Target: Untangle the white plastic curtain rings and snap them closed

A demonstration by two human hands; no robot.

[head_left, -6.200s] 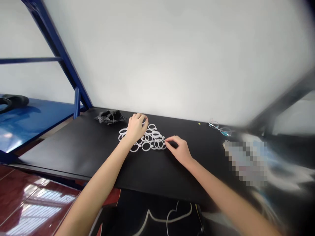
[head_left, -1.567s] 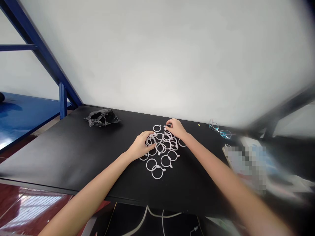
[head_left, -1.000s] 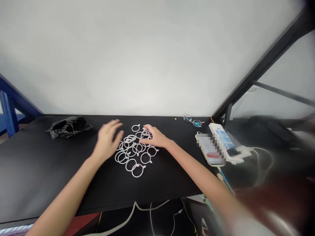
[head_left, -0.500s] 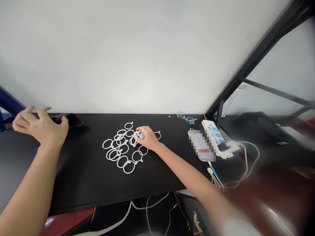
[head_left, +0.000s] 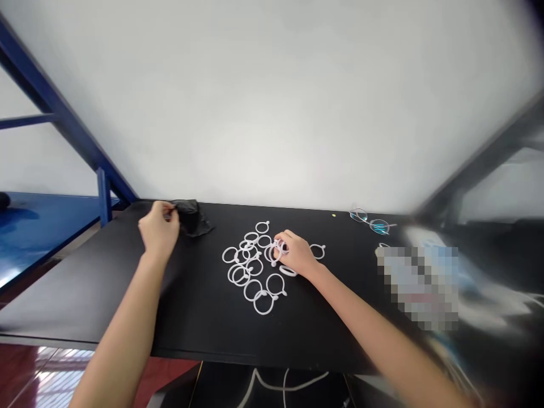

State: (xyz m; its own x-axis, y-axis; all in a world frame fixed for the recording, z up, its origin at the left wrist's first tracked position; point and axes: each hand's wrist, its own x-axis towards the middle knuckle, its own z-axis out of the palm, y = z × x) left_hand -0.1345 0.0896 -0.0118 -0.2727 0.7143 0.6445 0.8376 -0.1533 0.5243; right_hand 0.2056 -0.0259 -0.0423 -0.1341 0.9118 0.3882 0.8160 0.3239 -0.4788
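Note:
My left hand pinches the edge of a crumpled black plastic bag at the back left of the table. Its fingertips are closed together on the bag. Near the middle, my right hand has its fingers curled around a few white curtain rings, each with a small nub; how many it holds is partly hidden by the hand. To the left of and below this hand, several loose white curtain rings lie flat and overlapping on the black tabletop. A single ring lies just right of the hand.
Eyeglasses lie at the back right, near a tiny yellow scrap. A blurred white power strip with cables and a pixelated item are on the right. A blue frame post rises at the left, and a white wall stands behind.
My view has turned left. My left hand, open with spread fingers before, has closed on the black bag. My right hand stays at the rings, gripping some; one ring by it now stands more edge-on.

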